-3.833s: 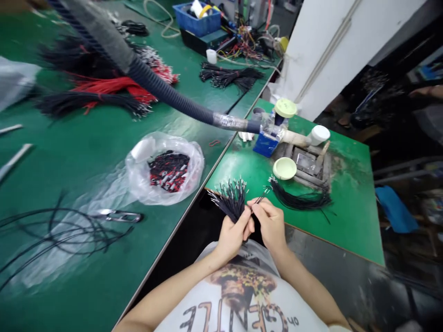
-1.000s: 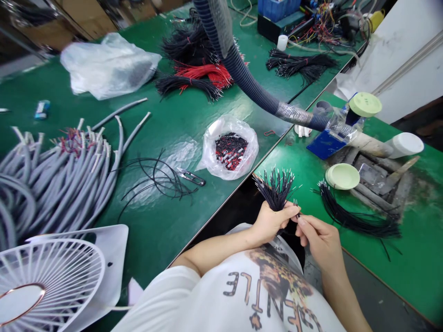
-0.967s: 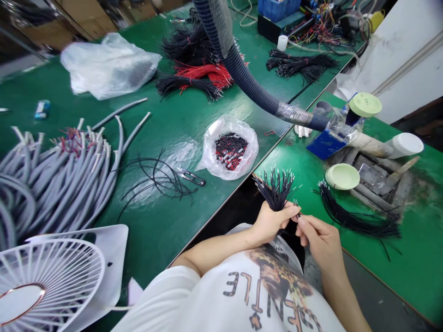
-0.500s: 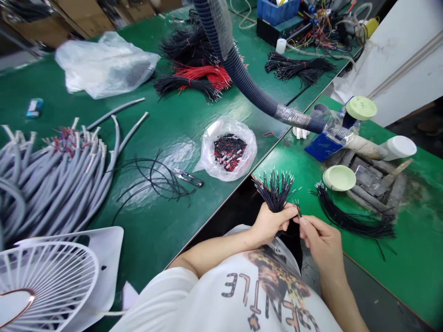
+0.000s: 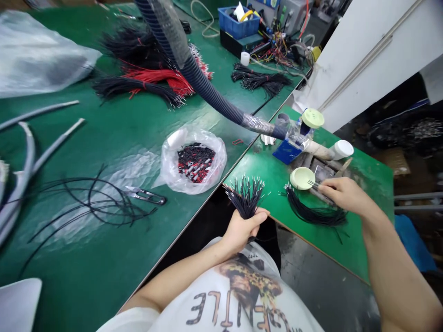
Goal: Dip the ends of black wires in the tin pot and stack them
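My left hand (image 5: 242,229) is wrapped round a thick bundle of black wires (image 5: 245,196), whose bare silvery ends fan out above the fist. Over the small green bench, my right hand (image 5: 342,191) pinches a few black wires (image 5: 314,184). Their tips point left, at the rim of a pale green dish (image 5: 302,179); whether they touch it I cannot tell. Just below that dish lies another bunch of black wires (image 5: 311,210), silvery ends to the left.
A ribbed hose (image 5: 214,97) comes down to a blue box (image 5: 287,150) beside a soldering stand. On the left table are a plastic bag of small red and black pieces (image 5: 197,161), snips (image 5: 147,196), loose wires (image 5: 86,198), grey cables (image 5: 24,161) and red wire bundles (image 5: 159,78).
My right hand has moved away from the left hand, out to the right, carrying a few wires to the green dish. My left hand keeps the bundle. The view has turned to the right.
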The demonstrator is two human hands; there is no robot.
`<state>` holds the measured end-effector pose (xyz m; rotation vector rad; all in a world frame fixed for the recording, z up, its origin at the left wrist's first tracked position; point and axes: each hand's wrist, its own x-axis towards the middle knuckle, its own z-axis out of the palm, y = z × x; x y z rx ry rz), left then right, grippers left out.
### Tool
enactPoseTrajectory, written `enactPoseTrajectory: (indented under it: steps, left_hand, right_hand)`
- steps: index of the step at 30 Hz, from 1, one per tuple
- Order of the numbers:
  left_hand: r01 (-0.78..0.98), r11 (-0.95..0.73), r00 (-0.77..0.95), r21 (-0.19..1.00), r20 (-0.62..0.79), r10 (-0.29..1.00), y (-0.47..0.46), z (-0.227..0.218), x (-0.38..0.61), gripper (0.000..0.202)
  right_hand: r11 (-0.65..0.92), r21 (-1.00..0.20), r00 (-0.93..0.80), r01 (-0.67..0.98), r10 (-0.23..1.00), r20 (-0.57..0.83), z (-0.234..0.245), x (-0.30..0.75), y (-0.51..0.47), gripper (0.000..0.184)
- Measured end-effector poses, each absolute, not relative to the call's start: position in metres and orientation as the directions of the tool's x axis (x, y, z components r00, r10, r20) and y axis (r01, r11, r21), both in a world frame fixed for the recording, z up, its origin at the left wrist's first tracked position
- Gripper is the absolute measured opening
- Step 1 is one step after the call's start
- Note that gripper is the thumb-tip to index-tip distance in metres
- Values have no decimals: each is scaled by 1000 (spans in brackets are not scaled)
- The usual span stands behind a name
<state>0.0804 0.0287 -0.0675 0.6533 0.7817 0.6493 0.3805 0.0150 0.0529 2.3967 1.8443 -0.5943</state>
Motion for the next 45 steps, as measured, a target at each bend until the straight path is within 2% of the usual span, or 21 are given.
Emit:
enactPoseTrajectory:
  steps: [3, 8, 20, 25, 28, 31, 39, 42, 45]
  left_hand:
    - [-275, 620, 542, 735, -415, 731, 31, -66, 76, 45]
    - [-272, 628, 542, 729, -424, 726, 34, -66, 74, 45]
    - [-272, 649, 553, 711, -437, 710, 38, -68, 77, 46]
    - [-265, 649, 551, 713, -440, 709, 38, -71, 75, 45]
    - [-254, 650, 549, 716, -446, 706, 39, -73, 74, 45]
    - [-256, 647, 545, 718, -446, 710, 39, -75, 73, 43]
    - [-218, 657, 541, 722, -471, 697, 40, -81, 72, 42]
    - [-210, 657, 538, 724, -475, 696, 41, -82, 72, 43]
    - [-199, 657, 531, 727, -484, 695, 41, -82, 72, 43]
  right_hand:
    - [-264, -117, 181, 958, 863, -471, 38, 388, 45, 32]
    - [-228, -83, 149, 970, 831, -536, 22, 395, 65, 26]
    - [-229, -54, 155, 972, 797, -584, 12, 397, 79, 16]
    - [-246, -75, 158, 966, 799, -579, 27, 398, 75, 18]
    - [-375, -159, 233, 913, 801, -552, 45, 417, 61, 23]
    - [-538, -208, 381, 817, 774, -506, 53, 447, 45, 26]
    - [-753, -83, 600, 653, 581, -551, 13, 494, 37, 27]
    - [-789, -34, 627, 613, 512, -587, 3, 497, 41, 31]
    - [-781, -17, 607, 624, 498, -619, 2, 499, 43, 36]
